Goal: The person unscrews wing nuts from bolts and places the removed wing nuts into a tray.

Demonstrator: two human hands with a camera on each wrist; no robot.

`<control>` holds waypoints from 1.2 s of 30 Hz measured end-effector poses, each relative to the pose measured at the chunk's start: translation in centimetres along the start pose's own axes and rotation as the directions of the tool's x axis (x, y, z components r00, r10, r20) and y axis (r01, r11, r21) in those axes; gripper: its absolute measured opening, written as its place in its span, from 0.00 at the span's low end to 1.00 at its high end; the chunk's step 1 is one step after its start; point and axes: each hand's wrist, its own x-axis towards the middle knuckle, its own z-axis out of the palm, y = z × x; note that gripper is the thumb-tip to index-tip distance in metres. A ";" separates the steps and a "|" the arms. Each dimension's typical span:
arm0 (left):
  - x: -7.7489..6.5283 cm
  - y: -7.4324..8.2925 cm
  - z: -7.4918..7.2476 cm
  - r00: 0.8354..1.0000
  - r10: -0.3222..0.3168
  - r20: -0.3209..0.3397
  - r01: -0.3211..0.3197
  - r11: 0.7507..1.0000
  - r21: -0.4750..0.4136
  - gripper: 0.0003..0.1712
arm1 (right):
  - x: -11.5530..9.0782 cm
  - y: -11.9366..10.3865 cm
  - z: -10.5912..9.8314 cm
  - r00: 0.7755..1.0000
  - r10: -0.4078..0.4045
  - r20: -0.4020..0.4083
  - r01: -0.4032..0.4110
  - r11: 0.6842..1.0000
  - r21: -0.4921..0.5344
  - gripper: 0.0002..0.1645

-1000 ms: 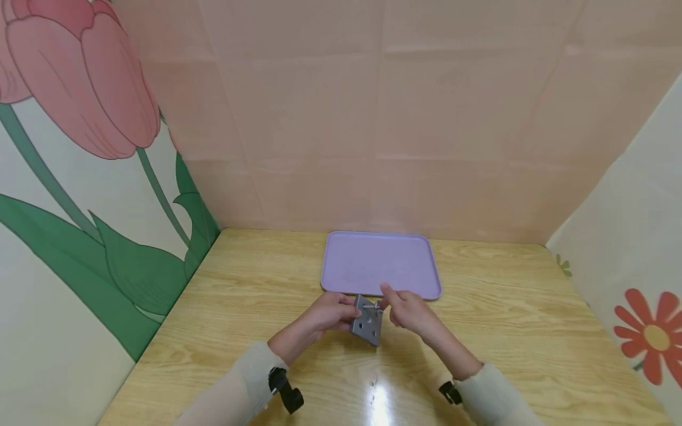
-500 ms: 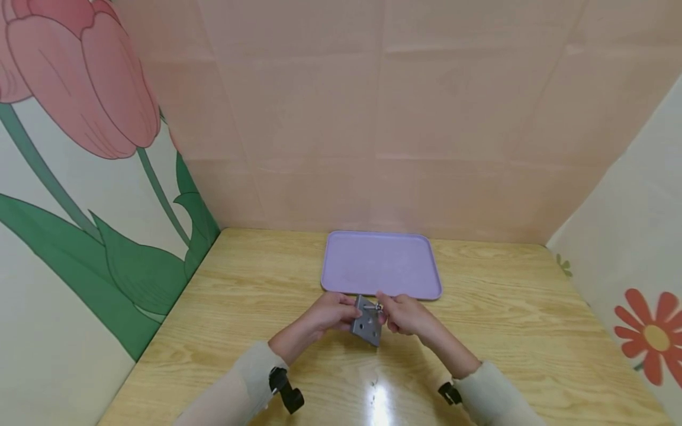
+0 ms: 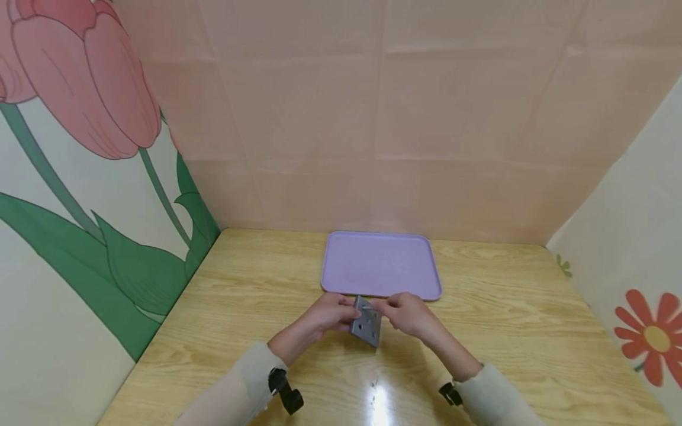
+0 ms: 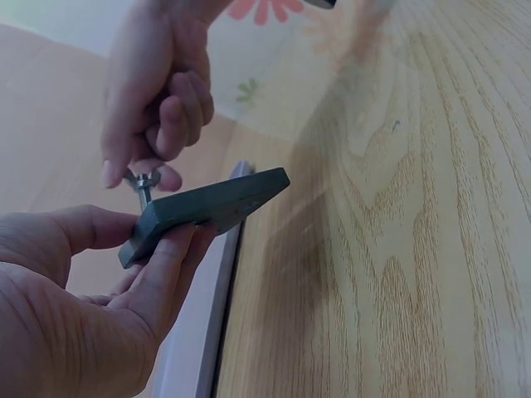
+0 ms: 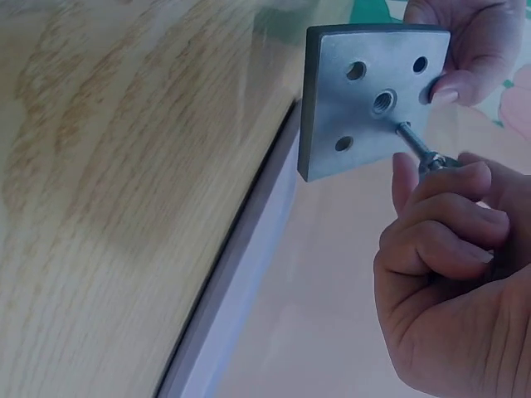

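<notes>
My left hand (image 3: pixel 331 312) grips a grey square metal plate (image 3: pixel 366 327) by one edge, thumb on one face and fingers against the other. The plate is tilted above the table, just in front of the tray. In the right wrist view the plate shows several round holes, with a threaded one in its middle. A wing bolt (image 5: pixel 414 142) stands out from a corner hole. My right hand (image 3: pixel 409 313) pinches the bolt's winged head (image 4: pixel 145 178) between thumb and forefinger, its other fingers curled in. Part of the head is hidden behind the fingers in the right wrist view.
A flat purple tray (image 3: pixel 380 266) lies on the wood-grain table (image 3: pixel 256 266), right behind the hands. A pink sheet (image 3: pixel 373 118) rises at the table's back edge, with flower-printed sheets at both sides. Black wrist straps (image 3: pixel 285 390) sit on the pale sleeves.
My right thumb and fingers shift round the bolt's head, from raised and apart to closed on it. The left hand and the plate stay almost still.
</notes>
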 end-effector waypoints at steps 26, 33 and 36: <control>0.0 0.0 0.0 1.000 -0.007 -0.012 0.007 1.000 -0.004 0.13 | -0.2 0.0 -0.1 0.989 -0.125 -0.078 0.121 0.991 -0.052 0.16; 0.0 0.1 0.1 1.000 -0.010 -0.029 0.010 1.000 0.009 0.14 | 0.0 0.0 0.0 0.996 0.026 -0.084 -0.024 0.999 0.032 0.38; 0.0 0.0 0.1 1.000 -0.006 -0.029 0.006 1.000 0.005 0.14 | 0.1 0.1 0.2 0.997 0.066 -0.046 -0.062 0.996 0.066 0.39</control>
